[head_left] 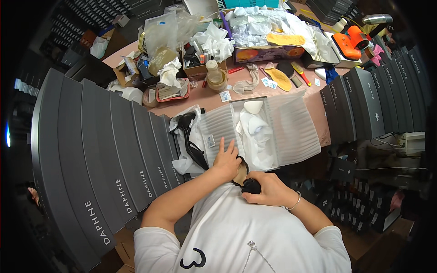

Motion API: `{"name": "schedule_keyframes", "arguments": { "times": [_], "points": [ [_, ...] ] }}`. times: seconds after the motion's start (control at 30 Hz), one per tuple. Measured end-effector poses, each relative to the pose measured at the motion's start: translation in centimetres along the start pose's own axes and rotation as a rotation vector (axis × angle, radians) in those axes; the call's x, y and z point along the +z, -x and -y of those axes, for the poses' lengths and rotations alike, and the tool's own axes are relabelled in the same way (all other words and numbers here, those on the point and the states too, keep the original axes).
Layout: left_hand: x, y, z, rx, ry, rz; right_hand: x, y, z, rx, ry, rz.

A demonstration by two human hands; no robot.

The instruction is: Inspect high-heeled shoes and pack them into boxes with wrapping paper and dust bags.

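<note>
A black shoe [241, 174] with a beige inside is at the table's near edge, close to my white shirt. My left hand [226, 163] grips its far left side, with two fingers stretched up over the packing. My right hand [273, 189] closes round a rounded black part [251, 186] at its near end; whether this belongs to the shoe or is a separate pad, I cannot tell. Ahead, an open shoebox [276, 157] holds white tissue [259, 141]. Another black shoe [190, 141], strappy, lies on tissue to the left, beside ribbed foam wrap [218, 125].
Grey shoeboxes [98, 150] stand in a row on the left, and more shoeboxes [364, 100] on the right. Further back on the pink table [205, 105] are a jar [212, 73], a yellow insole [278, 79], a brush [300, 73], an orange device [348, 44] and a tissue-filled box [268, 53].
</note>
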State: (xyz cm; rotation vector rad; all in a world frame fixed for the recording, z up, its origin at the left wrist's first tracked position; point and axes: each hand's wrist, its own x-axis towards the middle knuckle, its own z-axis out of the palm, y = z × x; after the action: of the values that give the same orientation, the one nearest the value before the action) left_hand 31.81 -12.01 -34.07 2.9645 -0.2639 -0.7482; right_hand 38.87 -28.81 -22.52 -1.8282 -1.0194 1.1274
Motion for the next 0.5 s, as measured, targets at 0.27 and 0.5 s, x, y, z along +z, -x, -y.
{"name": "schedule_keyframes", "arguments": {
  "times": [0.27,0.5],
  "points": [
    [2.5,0.0,-0.6,-0.02,-0.125,-0.086,1.4,-0.7,-0.7,-0.086,0.105,-0.047],
    [4.2,1.2,0.1,-0.139,0.074,-0.241,1.8,-0.9,-0.5,-0.113,0.163,-0.035]
  ]
}}
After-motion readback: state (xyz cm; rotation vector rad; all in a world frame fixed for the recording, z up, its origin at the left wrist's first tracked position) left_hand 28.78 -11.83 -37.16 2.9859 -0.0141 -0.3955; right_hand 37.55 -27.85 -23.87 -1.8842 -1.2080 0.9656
